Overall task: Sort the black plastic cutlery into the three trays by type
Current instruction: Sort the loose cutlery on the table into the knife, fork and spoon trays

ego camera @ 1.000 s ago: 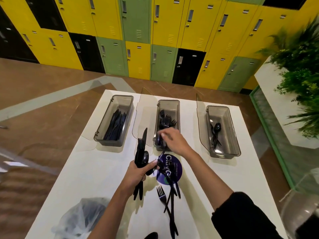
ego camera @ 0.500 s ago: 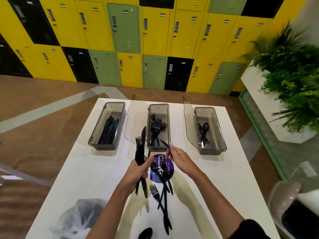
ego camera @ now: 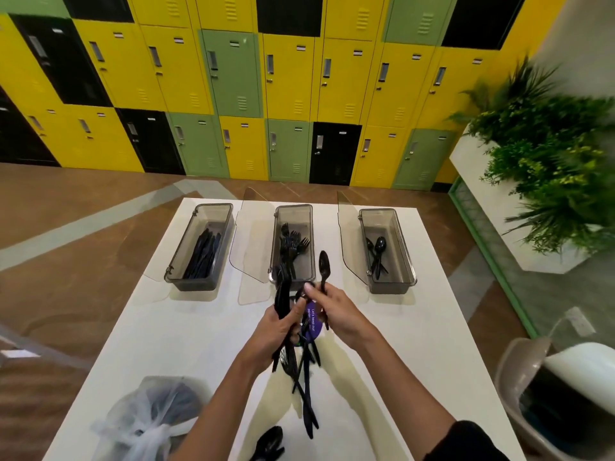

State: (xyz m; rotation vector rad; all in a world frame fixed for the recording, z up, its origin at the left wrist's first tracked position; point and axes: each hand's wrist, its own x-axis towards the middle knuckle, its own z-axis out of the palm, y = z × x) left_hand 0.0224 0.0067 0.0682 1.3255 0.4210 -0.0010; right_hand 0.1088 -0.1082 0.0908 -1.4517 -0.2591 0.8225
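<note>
One white table point(ego camera: 206, 327) carries the sort: knife tray point(ego camera: 194, 287) at 10 o'clock, fork tray point(ego camera: 294, 206) at 12, spoon tray point(ego camera: 392, 287) at 2.

The left hand point(ego camera: 278, 331) grips a mixed bundle point(ego camera: 284, 294), fingers curled round it. The right hand point(ego camera: 336, 314), nearer the spoon tray, pinches one spoon point(ego camera: 324, 266) by its handle, long axis 12-to-6, bowl up. That tray, showing two spoons, lies at 2 o'clock from the pinching fingers; knives and forks are too stacked to count.

The right hand point(ego camera: 336, 311), a second ago stretched over the middle tray point(ego camera: 313, 241), is now drawn back to centre frame beside the left hand point(ego camera: 279, 331) and its bundle point(ego camera: 283, 294). It now pinches a single spoon point(ego camera: 324, 269), bowl up, just right of that tray's near corner.
</note>
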